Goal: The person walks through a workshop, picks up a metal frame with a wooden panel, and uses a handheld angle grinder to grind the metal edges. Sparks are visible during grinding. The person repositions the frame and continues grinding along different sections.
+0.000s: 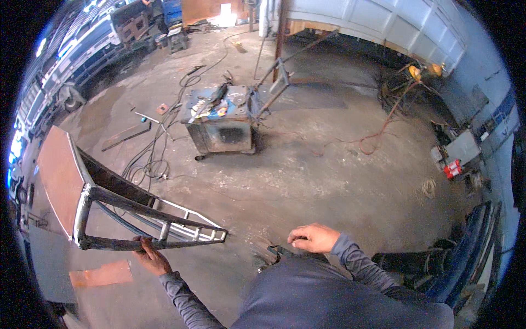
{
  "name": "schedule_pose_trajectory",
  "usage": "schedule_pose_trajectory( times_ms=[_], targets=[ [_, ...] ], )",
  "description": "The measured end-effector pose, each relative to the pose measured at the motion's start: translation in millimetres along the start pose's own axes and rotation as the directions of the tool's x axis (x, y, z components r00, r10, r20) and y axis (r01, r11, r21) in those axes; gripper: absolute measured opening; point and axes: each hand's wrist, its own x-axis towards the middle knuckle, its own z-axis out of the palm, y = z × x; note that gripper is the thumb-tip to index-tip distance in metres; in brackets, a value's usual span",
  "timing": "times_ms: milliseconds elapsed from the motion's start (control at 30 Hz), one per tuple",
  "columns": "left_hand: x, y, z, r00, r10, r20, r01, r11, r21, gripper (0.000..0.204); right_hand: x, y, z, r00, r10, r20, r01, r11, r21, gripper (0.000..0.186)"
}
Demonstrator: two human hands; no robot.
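On the left, a welded metal frame [126, 205] stands tilted, with a flat reddish-brown panel [61, 183] across its far left end. Its dark tubes narrow toward the right, where short pale crossbars join them like ladder rungs. My left hand [152, 259] is closed around the lower tube; part of the fingers is hidden behind it. My right hand [316, 238] hovers in front of my body, loosely bent with fingers a little apart and nothing visible in it. It touches no part of the frame.
A metal worktable [222, 134] carrying tools stands ahead, with cables [145, 164] looped over the floor beside it. A reddish-brown sheet [101, 273] lies under the frame. Dark rolls and tubes [466, 257] lie at right, near a grey machine [460, 149]. Someone [159, 16] stands far back left.
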Motion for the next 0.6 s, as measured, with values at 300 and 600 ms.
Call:
schedule_pose_trajectory(
  times_ms=[300,600],
  targets=[
    [-1.5,1.0,9.0,0.98,0.054,-0.19,-0.028,0.991,0.133,0.022,90.0,23.4,-71.5,0.972,-0.166,0.164,0.167,0.986,0.008,0.028],
    [-4.3,-21.7,8.2,0.838,0.066,-0.542,0.09,0.963,0.256,0.026,177.4,56.7,-176.7,0.962,-0.166,0.219,0.185,0.98,-0.07,0.023]
  ],
)
